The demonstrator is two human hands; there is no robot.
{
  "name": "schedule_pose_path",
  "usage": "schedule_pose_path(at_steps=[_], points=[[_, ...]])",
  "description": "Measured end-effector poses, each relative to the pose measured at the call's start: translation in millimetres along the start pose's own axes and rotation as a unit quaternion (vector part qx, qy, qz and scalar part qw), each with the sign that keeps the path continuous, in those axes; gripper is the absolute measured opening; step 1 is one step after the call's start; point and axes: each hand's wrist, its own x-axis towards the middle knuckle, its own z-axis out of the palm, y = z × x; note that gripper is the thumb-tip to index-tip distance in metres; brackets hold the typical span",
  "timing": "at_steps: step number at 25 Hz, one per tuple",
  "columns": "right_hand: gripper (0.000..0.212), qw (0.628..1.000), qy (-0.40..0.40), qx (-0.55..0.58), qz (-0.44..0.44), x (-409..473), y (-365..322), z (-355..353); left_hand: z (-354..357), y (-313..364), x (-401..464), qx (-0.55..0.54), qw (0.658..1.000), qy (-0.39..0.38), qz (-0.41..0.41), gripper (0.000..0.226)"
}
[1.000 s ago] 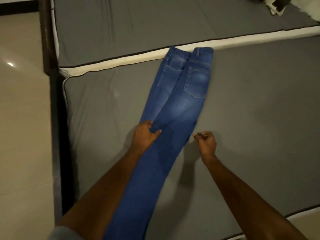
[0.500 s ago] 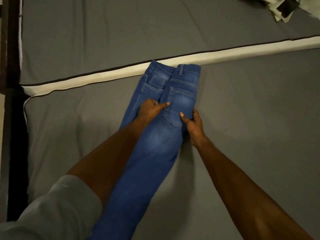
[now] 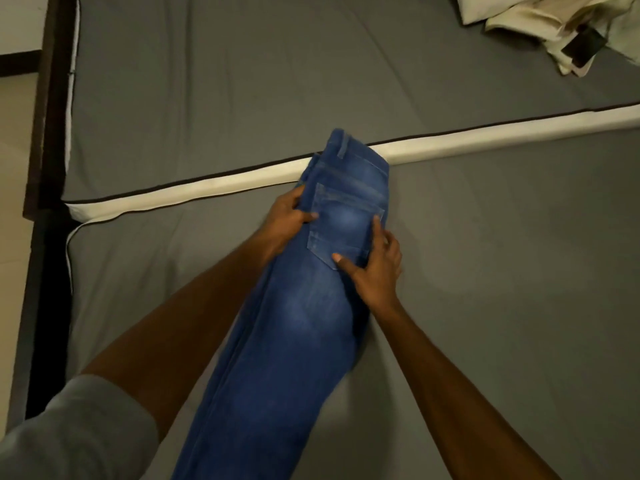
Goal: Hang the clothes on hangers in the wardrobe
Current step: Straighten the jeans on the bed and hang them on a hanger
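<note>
Jeans (image 3: 298,306) gripped at both side edges by hands, left (image 3: 287,220), right (image 3: 375,268), on grey mattress (image 3: 502,271)

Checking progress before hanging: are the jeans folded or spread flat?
Folded lengthwise: the jeans form one narrow strip on the mattress, one back pocket up, gripped by left hand and right hand.

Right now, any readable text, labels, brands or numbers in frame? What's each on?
None readable.
blue jeans: no brand patch, tag or lettering shows on the back pocket or waistband.
dark tag on the cream fabric, far right: too small and dim to tell whether it bears any print.
</note>
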Motion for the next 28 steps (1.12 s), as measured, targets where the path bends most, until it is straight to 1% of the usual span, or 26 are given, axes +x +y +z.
schedule_pose_path(at_steps=[2, 3, 4, 5, 6, 8, 10, 11, 12, 14, 15, 16, 17, 19, 21, 22, 23, 24, 25, 26, 27, 28], points=[[0.107, 0.983, -0.086, -0.145, -0.066, 1, -5, 16, -27, -20, 5, 0.102, 0.993, 0.041, -0.049, 0.052], [0.108, 0.969, -0.125, -0.201, -0.078, 2, -4, 23, -34, -25, 4, 0.130, 0.986, 0.052, -0.094, 0.048], [0.110, 0.958, -0.145, -0.235, -0.079, 4, 1, 28, -35, -29, 3, 0.116, 0.984, 0.061, -0.123, 0.049], [0.110, 0.953, -0.145, -0.254, -0.080, 6, 5, 31, -33, -31, -3, 0.092, 0.984, 0.067, -0.138, 0.054], [0.110, 0.952, -0.134, -0.263, -0.080, 7, 8, 34, -32, -38, -9, 0.067, 0.986, 0.066, -0.136, 0.056], [0.108, 0.953, -0.110, -0.270, -0.080, 6, 10, 38, -28, -45, -30, 0.080, 0.987, 0.074, -0.119, 0.060], [0.107, 0.959, -0.095, -0.255, -0.085, 2, 13, 40, -33, -63, -50, 0.115, 0.982, 0.104, -0.110, 0.078], [0.107, 0.961, -0.095, -0.245, -0.087, 1, 16, 39, -35, -71, -63, 0.124, 0.979, 0.102, -0.125, 0.083], [0.108, 0.961, -0.102, -0.242, -0.091, 0, 19, 38, -40, -82, -73, 0.131, 0.979, 0.083, -0.136, 0.082], [0.110, 0.953, -0.120, -0.259, -0.105, 4, 22, 33, -51, -90, -89, 0.170, 0.973, 0.019, -0.156, 0.064], [0.111, 0.948, -0.125, -0.271, -0.107, 7, 22, 32, -57, -90, -96, 0.197, 0.969, 0.004, -0.146, 0.057], [0.111, 0.947, -0.131, -0.276, -0.103, 11, 20, 31, -62, -92, -102, 0.213, 0.969, 0.007, -0.126, 0.051], [0.111, 0.948, -0.137, -0.273, -0.094, 12, 19, 31, -67, -90, -107, 0.226, 0.968, 0.026, -0.110, 0.046], [0.111, 0.949, -0.141, -0.268, -0.082, 15, 18, 31, -77, -94, -112, 0.260, 0.960, 0.059, -0.088, 0.046], [0.111, 0.942, -0.144, -0.289, -0.093, 15, 20, 32, -82, -104, -122, 0.300, 0.944, 0.073, -0.115, 0.050], [0.110, 0.938, -0.142, -0.301, -0.100, 15, 20, 33, -82, -108, -130, 0.288, 0.946, 0.076, -0.126, 0.052], [0.110, 0.937, -0.135, -0.306, -0.104, 12, 20, 35, -82, -111, -138, 0.263, 0.952, 0.075, -0.138, 0.053], [0.110, 0.942, -0.116, -0.299, -0.105, 8, 21, 36, -80, -111, -147, 0.231, 0.959, 0.059, -0.152, 0.048], [0.109, 0.952, -0.086, -0.276, -0.100, 1, 21, 37, -79, -106, -157, 0.199, 0.965, 0.021, -0.170, 0.038], [0.107, 0.967, -0.043, -0.237, -0.089, -11, 20, 39, -81, -106, -166, 0.172, 0.967, -0.018, -0.188, 0.037], [0.105, 0.980, 0.005, -0.186, -0.071, -26, 21, 40, -84, -108, -176, 0.157, 0.966, -0.054, -0.199, 0.046], [0.103, 0.989, 0.055, -0.133, -0.047, -46, 23, 44, -91, -115, -187, 0.155, 0.964, -0.073, -0.201, 0.053]])
